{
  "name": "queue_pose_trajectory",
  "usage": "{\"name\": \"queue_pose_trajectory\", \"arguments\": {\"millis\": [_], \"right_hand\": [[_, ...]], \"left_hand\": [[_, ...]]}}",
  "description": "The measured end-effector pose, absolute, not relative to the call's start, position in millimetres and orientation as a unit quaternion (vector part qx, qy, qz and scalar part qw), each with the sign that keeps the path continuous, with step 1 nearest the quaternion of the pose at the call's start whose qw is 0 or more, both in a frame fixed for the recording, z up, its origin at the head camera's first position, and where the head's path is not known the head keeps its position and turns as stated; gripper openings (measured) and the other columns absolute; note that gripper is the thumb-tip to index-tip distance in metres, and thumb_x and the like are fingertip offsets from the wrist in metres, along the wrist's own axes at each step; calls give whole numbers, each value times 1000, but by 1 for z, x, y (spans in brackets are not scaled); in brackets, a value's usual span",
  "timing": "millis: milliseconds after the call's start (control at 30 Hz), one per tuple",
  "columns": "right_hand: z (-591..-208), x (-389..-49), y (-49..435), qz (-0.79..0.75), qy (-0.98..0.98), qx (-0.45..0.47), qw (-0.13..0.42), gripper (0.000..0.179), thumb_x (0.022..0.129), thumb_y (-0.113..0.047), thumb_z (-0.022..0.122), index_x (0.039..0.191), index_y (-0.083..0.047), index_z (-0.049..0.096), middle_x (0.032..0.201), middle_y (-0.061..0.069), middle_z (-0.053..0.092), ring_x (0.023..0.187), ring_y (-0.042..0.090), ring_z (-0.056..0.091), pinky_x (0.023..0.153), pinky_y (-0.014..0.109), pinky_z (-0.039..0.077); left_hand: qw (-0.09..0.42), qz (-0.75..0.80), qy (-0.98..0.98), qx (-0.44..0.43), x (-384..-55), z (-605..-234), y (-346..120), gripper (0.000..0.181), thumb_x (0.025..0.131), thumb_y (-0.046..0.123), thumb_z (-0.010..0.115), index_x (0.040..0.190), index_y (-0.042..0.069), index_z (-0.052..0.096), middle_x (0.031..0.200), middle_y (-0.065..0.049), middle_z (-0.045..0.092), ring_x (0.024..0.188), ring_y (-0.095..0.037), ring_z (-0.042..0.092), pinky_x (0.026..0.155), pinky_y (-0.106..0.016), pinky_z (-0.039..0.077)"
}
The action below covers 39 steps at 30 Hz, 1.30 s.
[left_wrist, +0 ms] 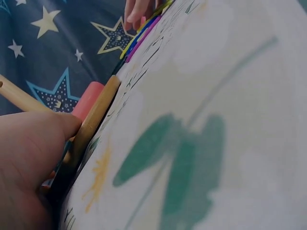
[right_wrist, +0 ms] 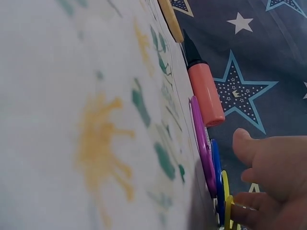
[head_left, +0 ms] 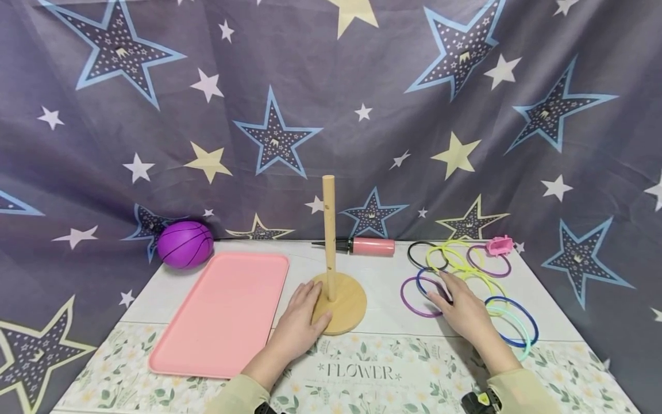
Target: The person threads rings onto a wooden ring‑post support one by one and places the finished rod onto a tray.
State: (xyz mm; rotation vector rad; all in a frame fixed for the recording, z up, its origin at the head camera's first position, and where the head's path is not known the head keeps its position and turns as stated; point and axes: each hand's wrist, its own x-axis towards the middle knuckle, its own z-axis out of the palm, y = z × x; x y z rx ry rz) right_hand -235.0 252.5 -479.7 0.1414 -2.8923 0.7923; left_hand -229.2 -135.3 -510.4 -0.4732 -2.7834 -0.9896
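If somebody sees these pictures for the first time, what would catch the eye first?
Perhaps the starry cloth that fills the background. Then likely the wooden stand, upright in the middle, with the left hand at its base. The purple ball at the back left and the bright rings by the right hand also stand out.

Grey-purple fabric backdrop behind tabletop, also along its left and right sides. Print: white and yellow stars, plus bigger dark ones edged blue or yellow. Slight folds. Tabletop far part white, near part floral, "FLOWER" lettering mid-width. Light even, shadows soft.
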Motion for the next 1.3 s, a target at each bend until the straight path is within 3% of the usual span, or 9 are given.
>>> {"name": "queue_pose_trajectory", "arguments": {"millis": [300,533,733,900,1067,1300], "right_hand": [[-483,-234,259,294,-953,18,73,61,111,-24,70,162,4,49,155,38,52,144,59,48,115,77,40],[-482,-237,261,307,-948,4,84,57,105,-17,76,155,5,57,124,25,73,114,45,70,97,67,54],[-486,-239,263,307,-945,4,109,47,103,-15,78,145,5,67,105,10,77,96,31,71,83,54,55],[-486,-238,261,298,-946,8,124,38,101,-14,80,136,3,75,97,7,78,88,27,69,75,46,53],[-484,-238,257,290,-947,17,134,30,101,-15,80,127,1,80,96,7,78,85,25,68,74,47,52],[-479,-234,253,276,-939,30,205,27,96,-7,78,121,1,82,93,9,80,87,35,69,91,63,48]], "left_hand": [[56,-323,-926,-188,-226,-511,-132,75,109,33,72,170,5,40,176,-23,33,165,-45,25,130,-66,27],[55,-319,-924,-202,-225,-511,-133,75,108,34,72,170,6,41,176,-21,34,165,-43,26,130,-66,28],[53,-318,-922,-214,-226,-512,-133,76,107,35,73,170,7,41,176,-19,36,164,-41,29,130,-64,30],[64,-311,-929,-191,-226,-513,-133,73,108,37,71,168,4,45,174,-21,38,163,-44,30,132,-63,27],[73,-303,-933,-182,-227,-514,-133,71,109,37,70,166,2,47,173,-23,40,161,-43,36,134,-59,21],[75,-302,-933,-182,-226,-512,-132,70,109,36,70,165,2,48,172,-23,41,160,-41,38,135,-58,21]]}}
